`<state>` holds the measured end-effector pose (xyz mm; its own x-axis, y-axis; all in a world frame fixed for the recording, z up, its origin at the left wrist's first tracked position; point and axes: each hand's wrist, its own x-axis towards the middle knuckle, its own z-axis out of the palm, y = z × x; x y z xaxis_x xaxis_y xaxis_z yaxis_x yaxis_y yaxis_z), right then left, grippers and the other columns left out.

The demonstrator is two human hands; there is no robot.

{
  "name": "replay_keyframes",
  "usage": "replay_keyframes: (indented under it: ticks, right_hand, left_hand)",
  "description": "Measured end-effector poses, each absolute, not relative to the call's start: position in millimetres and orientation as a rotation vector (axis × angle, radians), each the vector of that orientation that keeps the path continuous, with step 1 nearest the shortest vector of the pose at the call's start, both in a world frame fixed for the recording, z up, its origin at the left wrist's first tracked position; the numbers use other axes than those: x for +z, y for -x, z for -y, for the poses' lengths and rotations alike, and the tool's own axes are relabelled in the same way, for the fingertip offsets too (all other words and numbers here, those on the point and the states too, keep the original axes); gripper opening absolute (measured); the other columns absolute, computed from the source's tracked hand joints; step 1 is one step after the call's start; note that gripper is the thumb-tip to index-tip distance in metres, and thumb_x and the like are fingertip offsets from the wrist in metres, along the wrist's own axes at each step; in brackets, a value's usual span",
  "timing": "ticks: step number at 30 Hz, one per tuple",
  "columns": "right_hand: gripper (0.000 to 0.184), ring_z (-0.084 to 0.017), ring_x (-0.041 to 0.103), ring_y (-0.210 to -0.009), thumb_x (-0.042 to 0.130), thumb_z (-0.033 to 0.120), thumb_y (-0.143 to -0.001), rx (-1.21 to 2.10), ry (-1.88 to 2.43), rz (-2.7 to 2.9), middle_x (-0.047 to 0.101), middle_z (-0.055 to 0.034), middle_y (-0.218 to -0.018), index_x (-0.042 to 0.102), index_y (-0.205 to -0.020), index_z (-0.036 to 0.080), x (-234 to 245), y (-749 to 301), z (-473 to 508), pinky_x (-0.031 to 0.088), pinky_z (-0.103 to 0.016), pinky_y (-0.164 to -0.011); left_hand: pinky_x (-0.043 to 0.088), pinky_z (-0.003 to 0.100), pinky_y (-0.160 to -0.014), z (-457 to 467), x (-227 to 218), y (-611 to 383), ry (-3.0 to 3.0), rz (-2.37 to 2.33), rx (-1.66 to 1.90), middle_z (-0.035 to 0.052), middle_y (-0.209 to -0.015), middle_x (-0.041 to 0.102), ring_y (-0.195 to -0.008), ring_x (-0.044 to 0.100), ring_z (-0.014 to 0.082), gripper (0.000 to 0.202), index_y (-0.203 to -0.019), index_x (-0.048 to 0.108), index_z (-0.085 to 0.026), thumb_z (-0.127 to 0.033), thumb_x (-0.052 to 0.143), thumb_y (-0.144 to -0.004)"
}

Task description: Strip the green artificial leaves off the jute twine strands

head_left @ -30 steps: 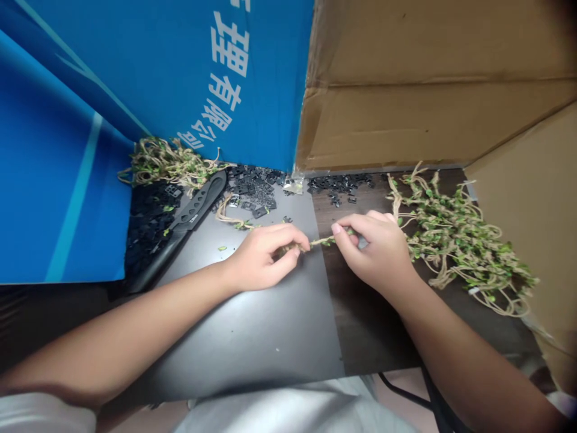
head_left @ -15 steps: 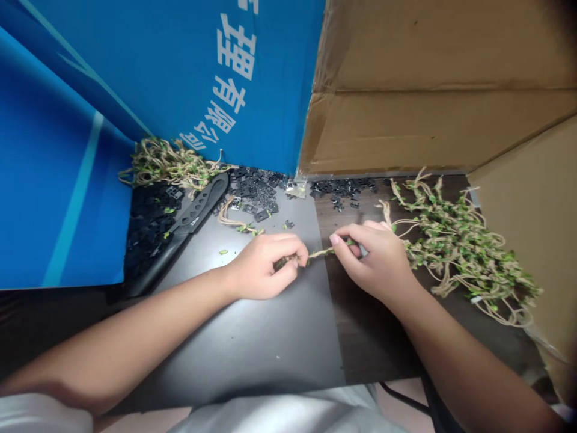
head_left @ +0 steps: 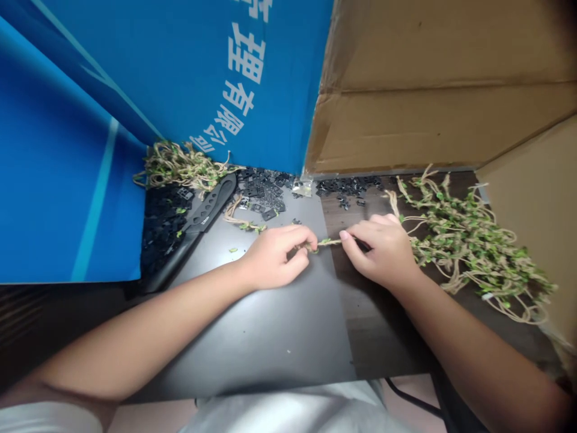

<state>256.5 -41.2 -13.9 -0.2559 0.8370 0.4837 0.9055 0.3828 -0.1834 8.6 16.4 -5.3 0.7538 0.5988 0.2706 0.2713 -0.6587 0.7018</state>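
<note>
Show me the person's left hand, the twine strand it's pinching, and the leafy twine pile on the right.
Left hand (head_left: pixel 274 258): head view, on the back of the hand.
Leafy jute twine strand (head_left: pixel 325 243): head view, on the stretch between both hands.
Leafy twine pile (head_left: pixel 469 240): head view, on the heap's middle.

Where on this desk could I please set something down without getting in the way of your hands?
The widest free patch is on the grey board, in front of your left hand. A narrower one lies on the dark wood, in front of your right hand. It is crowded along the back, with black plastic clips, and at right, with leafy jute twine.
</note>
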Motion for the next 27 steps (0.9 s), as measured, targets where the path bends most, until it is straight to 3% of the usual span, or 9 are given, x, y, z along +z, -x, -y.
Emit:
replay_keyframes:
  ticks: [3,11,14,27]
  right_hand:
    - [0.030,-0.016,0.045,-0.061,0.061,0.028,-0.095,-0.218,1.502,2.122,0.060,0.0005,-0.058,0.063,-0.067,0.020,-15.8,-259.4,39.5,0.031,-0.036,-0.069]
    - [0.029,-0.015,0.044,-0.059,0.062,0.028,-0.095,-0.181,1.525,2.064,0.058,0.0015,-0.056,0.065,-0.068,0.020,-15.0,-261.8,38.8,0.030,-0.035,-0.067]
    - [0.031,-0.015,0.043,-0.059,0.060,0.029,-0.096,-0.166,1.542,2.053,0.054,0.0014,-0.055,0.062,-0.066,0.020,-12.9,-261.8,39.8,0.030,-0.035,-0.067]
    - [0.046,-0.014,0.034,-0.056,0.057,0.024,-0.095,-0.050,1.601,1.917,0.032,0.0039,-0.053,0.031,-0.057,0.021,0.7,-257.2,44.2,0.027,-0.034,-0.063]
  left_hand:
    - [0.045,0.026,-0.073,-14.7,-5.9,-10.9,-2.277,-0.733,0.630,-0.0002,-0.093,0.071,-0.075,0.062,0.0130,0.020,-0.102,0.064,-0.021,-0.014,0.052,-0.088]
    - [0.043,0.026,-0.062,-12.1,-4.1,-14.1,-2.190,-0.971,0.655,-0.0027,-0.082,0.070,-0.062,0.059,0.0115,0.019,-0.111,0.060,-0.021,-0.023,0.056,-0.093]
    - [0.043,0.026,-0.062,-13.0,-5.4,-14.4,-2.204,-1.019,0.684,-0.0026,-0.078,0.068,-0.064,0.061,0.0127,0.014,-0.106,0.059,-0.021,-0.023,0.057,-0.092]
    - [0.041,0.026,-0.064,-13.9,-2.6,-15.5,-2.273,-1.046,0.640,-0.0018,-0.079,0.068,-0.068,0.060,0.0135,0.005,-0.090,0.061,-0.020,-0.024,0.058,-0.093]
